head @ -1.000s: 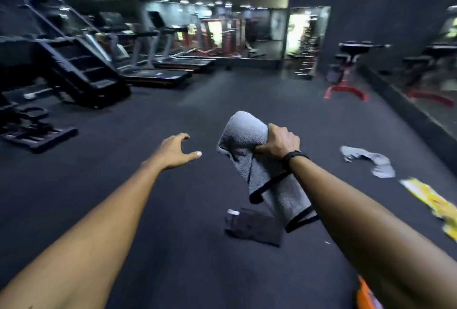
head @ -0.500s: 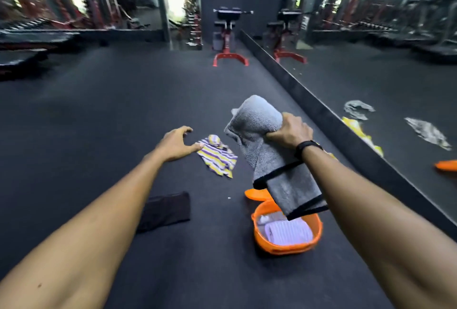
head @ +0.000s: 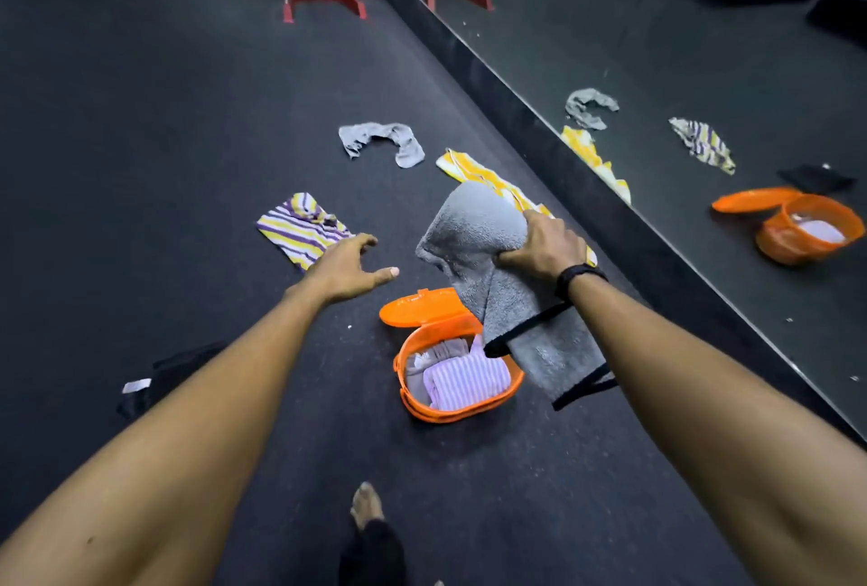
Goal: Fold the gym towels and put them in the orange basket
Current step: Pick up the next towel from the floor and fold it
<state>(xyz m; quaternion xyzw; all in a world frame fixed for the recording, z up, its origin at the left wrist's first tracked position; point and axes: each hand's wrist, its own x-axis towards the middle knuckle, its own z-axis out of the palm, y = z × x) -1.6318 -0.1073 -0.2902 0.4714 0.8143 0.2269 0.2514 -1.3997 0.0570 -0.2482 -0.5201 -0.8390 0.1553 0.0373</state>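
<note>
While the right hand (head: 539, 247) grips a folded grey towel (head: 506, 285) hanging just above the orange basket (head: 413, 397), the left hand (head: 347, 268) hovers empty, fingers spread, beyond the basket's lid (head: 422, 307), near a striped towel (head: 300, 228).

my one head view looks steeply down from standing height over both outstretched arms onto the dark floor (head: 140, 163).

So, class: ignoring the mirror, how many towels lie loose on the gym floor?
4: grey crumpled towel farthest, yellow-white striped towel by the mirror, purple-yellow striped towel near the left hand, black towel under the left forearm. More may be hidden.
</note>
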